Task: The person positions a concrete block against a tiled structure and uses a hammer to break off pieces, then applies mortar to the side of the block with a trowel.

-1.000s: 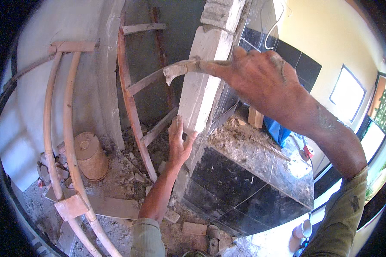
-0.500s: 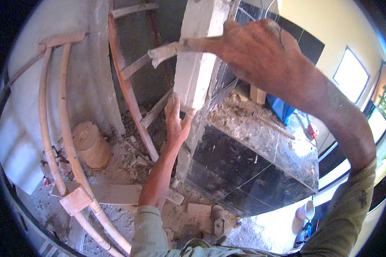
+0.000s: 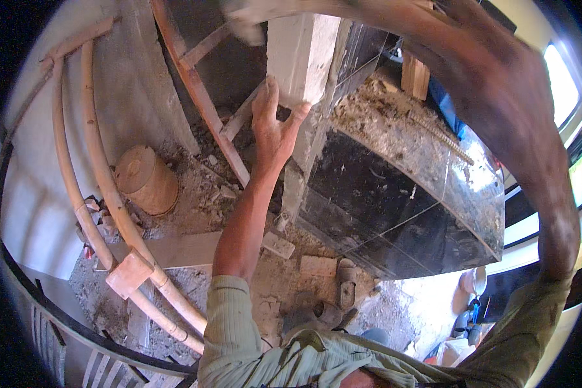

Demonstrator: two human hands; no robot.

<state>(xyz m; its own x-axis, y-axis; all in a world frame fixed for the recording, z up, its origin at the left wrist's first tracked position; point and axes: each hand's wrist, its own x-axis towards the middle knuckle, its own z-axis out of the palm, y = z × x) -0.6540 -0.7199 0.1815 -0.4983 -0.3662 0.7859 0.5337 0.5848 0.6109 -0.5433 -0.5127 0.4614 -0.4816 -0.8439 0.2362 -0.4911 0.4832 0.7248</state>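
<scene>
Since a second ago the left hand [image 3: 273,132] had slid up the pale block's [image 3: 301,55] lower edge, palm flat, fingers spread, bracing it above the dark slab [image 3: 401,200]. The right hand [image 3: 491,77] swung closer, blurred; can't tell its grip.

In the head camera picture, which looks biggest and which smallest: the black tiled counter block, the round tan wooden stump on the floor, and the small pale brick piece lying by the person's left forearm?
1. Black tiled counter block, by far the largest.
2. Round tan wooden stump.
3. Small pale brick piece, smallest.
The fisheye bends things near the rim, but the gaps are wide enough to rank.
</scene>
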